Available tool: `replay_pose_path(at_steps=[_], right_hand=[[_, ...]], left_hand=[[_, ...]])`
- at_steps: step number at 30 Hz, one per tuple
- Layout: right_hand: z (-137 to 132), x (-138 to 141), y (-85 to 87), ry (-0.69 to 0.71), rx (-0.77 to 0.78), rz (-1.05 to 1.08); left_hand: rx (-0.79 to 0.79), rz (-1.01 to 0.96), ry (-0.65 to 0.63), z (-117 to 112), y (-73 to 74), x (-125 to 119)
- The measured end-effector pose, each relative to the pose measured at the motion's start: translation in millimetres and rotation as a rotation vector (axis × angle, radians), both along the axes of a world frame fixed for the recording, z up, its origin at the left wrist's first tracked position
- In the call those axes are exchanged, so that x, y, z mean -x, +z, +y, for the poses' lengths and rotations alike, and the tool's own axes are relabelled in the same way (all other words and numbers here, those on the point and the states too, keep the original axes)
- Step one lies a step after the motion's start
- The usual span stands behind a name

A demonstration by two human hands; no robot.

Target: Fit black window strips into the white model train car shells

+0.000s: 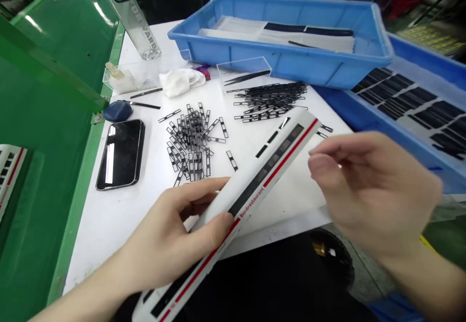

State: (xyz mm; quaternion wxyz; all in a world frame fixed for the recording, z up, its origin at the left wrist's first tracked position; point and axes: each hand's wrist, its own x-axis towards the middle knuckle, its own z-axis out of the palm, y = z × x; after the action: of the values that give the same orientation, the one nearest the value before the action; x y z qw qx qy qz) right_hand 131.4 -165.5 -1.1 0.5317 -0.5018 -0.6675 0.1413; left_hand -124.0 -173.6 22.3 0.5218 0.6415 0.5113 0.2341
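We have a white surface (pixel 112 215) under the work, with a blue bin (pixel 313 67) along its far side. A toy train carriage (pixel 255 182) slants across the near edge, its far end above the surface and its near end beyond it. Held by one hand alone, we judge, it could slip downward if that grip slackens. The left hand (pixel 182 229) has its fingers partly closed around the middle of the carriage, the thumb by the red stripe (pixel 291 152) and the others at the opposite side. Apart from the carriage, to its right, is the right hand (pixel 374 195); its thumb and forefinger tips come close together, but blur keeps us from telling whether they pinch anything. Left of the carriage lies a phone (pixel 120 154). Smaller are the long strips (pixel 271 99), which a turned wrist could scatter with the far end, and the short strips (pixel 192 140)
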Motion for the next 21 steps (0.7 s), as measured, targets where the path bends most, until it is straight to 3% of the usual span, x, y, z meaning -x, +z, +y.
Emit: replay_pose_path(at_steps=[2,4,7,12,17,21], right_hand=[[-17.2,10.1,-0.5,0.027,0.185,0.152],[-27.0,21.8,-0.1,0.191,0.415,0.36],[-29.9,34.6,1.0,0.368,0.623,0.68],[-27.2,39.3,-0.5,0.561,0.732,0.888],[-28.3,44.1,-4.6,0.516,0.722,0.936],[-22.1,44.7,-5.2,0.538,0.738,0.922]], left_hand=[[-0.012,-0.061,0.114,-10.1,-1.5,-6.6],[-0.024,-0.108,0.185,-19.8,-4.9,-13.8],[-0.053,-0.122,0.181,-30.7,-14.2,-21.2],[-0.095,-0.113,0.175,-40.6,-31.9,-23.6],[-0.176,-0.131,0.193,-44.0,-41.8,-22.8],[-0.154,-0.158,0.233,-43.8,-42.5,-23.4]])
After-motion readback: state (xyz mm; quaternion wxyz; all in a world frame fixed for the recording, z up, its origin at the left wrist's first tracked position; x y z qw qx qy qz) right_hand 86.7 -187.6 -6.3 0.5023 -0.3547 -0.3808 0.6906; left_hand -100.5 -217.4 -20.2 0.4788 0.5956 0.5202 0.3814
